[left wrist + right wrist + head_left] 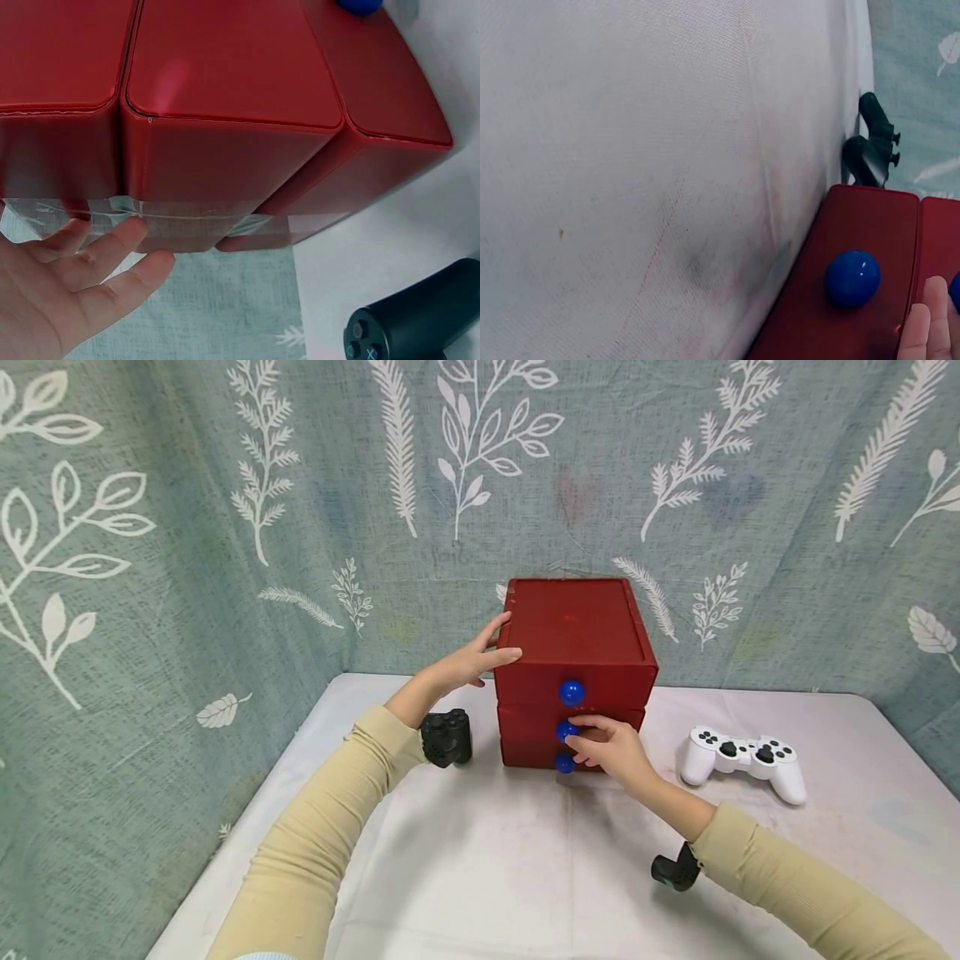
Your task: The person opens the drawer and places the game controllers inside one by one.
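A red chest of drawers (576,622) stands on the table, with three blue knobs one above another. My right hand (618,756) pinches the middle knob (565,731) between thumb and index finger. The top knob (572,692) and bottom knob (565,763) are free of the hand. In the right wrist view, only fingers (934,322) show beside the red fronts. My left hand (472,662) lies at the chest's left side near its upper edge, fingers extended. Its fingers (112,251) appear by the clear tape (187,211) along that side; firm contact is hard to tell.
A black game controller (459,722) sits left of the chest, partly hidden by the left wrist. To the right lies a white game controller (742,758). The white tablecloth (510,860) covers the table. A green leaf-patterned curtain (330,510) hangs behind and at the left.
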A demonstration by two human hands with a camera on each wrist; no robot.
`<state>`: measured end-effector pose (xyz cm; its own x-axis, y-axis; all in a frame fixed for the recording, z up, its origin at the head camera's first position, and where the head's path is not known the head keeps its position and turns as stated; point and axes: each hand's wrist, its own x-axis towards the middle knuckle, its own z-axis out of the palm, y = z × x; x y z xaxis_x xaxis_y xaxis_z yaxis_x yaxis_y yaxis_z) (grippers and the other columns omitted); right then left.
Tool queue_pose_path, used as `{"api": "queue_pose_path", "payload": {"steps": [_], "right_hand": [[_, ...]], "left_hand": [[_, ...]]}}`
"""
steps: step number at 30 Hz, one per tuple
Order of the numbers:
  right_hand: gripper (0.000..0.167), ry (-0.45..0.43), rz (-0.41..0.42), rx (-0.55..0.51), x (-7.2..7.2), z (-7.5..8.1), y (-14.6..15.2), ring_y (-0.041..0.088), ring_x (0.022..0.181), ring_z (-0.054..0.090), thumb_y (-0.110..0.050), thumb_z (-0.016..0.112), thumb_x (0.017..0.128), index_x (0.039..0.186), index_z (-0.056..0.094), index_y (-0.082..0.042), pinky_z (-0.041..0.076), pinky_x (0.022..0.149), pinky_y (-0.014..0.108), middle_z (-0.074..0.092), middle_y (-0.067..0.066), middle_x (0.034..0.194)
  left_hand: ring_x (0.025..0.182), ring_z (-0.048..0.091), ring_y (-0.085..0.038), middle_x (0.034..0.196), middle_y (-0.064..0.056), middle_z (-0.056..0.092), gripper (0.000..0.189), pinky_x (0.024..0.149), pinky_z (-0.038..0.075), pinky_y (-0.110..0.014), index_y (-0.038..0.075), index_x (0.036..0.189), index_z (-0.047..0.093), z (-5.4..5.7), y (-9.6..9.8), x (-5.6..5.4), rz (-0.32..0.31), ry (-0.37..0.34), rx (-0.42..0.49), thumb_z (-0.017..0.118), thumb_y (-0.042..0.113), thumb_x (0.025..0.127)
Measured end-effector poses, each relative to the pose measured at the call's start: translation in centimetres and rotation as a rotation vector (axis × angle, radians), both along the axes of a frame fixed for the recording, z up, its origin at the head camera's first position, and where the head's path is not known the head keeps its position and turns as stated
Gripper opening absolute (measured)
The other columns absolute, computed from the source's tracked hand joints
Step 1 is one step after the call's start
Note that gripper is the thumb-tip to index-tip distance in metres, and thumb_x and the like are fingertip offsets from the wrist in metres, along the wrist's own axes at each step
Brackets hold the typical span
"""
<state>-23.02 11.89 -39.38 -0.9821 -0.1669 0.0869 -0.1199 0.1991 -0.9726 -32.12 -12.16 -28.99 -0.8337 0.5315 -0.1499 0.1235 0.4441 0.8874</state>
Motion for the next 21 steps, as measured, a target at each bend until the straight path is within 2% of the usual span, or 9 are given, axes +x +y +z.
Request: {"api": "queue_pose_path", "payload": {"steps": [8,16,18,21], "right_hand": [[0.041,-0.004,-0.008,0.034,-0.1,-0.1,0.1,0.025,0.067,0.067,-0.017,0.067,0.083,0.119,0.059,0.002,0.053,0.065,0.031,0.067,0.024,0.091],[0.042,-0.035,0.014,0.033,0.5,-0.1,0.2,0.031,0.071,0.066,-0.02,0.069,0.082,0.117,0.06,0.001,0.053,0.068,0.037,0.068,0.02,0.088],[0.042,-0.041,0.022,0.031,0.7,-0.2,0.2,0.031,0.071,0.066,-0.021,0.069,0.082,0.118,0.06,0.0,0.053,0.069,0.038,0.068,0.021,0.09],[0.043,-0.043,0.038,0.025,1.2,-0.3,0.3,0.029,0.07,0.067,-0.021,0.069,0.082,0.118,0.059,0.001,0.053,0.07,0.04,0.067,0.023,0.092]], "left_hand": [[0.131,0.031,-0.033,0.152,-0.003,0.009,0.074,0.094,0.032,-0.06,0.046,0.143,-0.004,0.0,0.0,-0.1,-0.003,-0.012,0.001,0.047,0.044,0.09],[0.132,0.03,-0.037,0.153,-0.01,0.006,0.076,0.096,0.031,-0.058,0.032,0.147,-0.006,2.0,0.3,1.7,-0.02,-0.035,-0.006,0.045,0.037,0.092],[0.131,0.031,-0.037,0.153,-0.01,0.007,0.076,0.096,0.031,-0.058,0.032,0.147,-0.006,2.1,0.3,1.7,-0.018,-0.038,-0.003,0.045,0.037,0.092],[0.131,0.031,-0.036,0.153,-0.008,0.008,0.076,0.095,0.031,-0.059,0.037,0.146,-0.005,1.4,0.2,1.0,-0.01,-0.039,-0.002,0.047,0.039,0.091]]}}
